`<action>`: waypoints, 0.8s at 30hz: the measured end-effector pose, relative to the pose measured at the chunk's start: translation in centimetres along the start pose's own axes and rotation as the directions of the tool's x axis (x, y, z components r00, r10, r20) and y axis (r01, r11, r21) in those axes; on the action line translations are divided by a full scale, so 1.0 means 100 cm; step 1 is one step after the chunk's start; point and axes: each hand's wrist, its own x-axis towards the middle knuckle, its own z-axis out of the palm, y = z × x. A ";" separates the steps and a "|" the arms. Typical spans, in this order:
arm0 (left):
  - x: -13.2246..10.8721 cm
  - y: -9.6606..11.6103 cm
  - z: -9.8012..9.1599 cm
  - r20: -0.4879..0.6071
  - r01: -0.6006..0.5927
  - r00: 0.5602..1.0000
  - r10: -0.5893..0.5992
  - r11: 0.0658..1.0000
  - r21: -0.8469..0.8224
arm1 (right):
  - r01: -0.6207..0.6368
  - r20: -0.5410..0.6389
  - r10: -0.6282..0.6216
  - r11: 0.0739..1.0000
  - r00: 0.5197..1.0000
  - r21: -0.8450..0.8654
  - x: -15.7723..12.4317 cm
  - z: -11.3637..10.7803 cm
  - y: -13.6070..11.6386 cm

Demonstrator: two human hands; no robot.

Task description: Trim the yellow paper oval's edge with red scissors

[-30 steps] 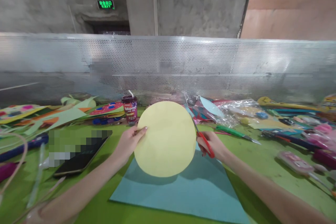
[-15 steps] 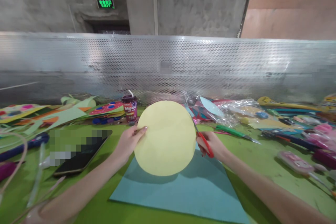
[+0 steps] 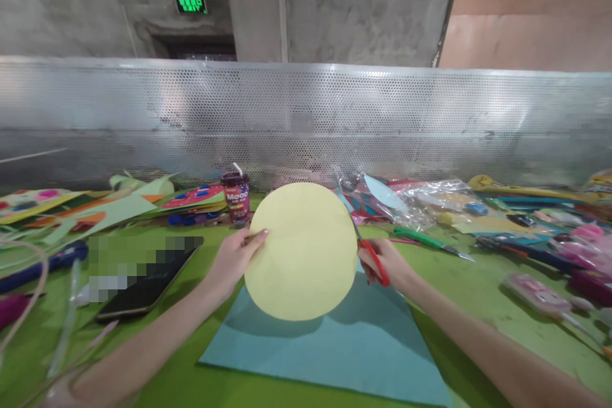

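Note:
My left hand [image 3: 233, 259] pinches the left edge of a pale yellow paper disc [image 3: 301, 252] and holds it upright above a blue paper sheet [image 3: 354, 344] on the green table [image 3: 478, 306]. My right hand [image 3: 388, 262] is closed round red-handled scissors [image 3: 370, 255], whose blades meet the disc's right edge.
A dark drink cup [image 3: 236, 195] stands behind the disc. A black phone [image 3: 146, 287] lies to the left, near stacks of coloured paper [image 3: 95, 210]. Plastic bags [image 3: 421, 201], green scissors [image 3: 428, 242], pens and a pink case [image 3: 538, 293] lie to the right. A perforated metal screen [image 3: 306, 121] closes off the back.

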 end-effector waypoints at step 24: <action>0.000 0.001 0.000 -0.032 -0.006 0.999 0.006 1.000 -0.006 | 0.012 -0.007 -0.012 0.999 1.000 -0.042 0.004 0.001 0.008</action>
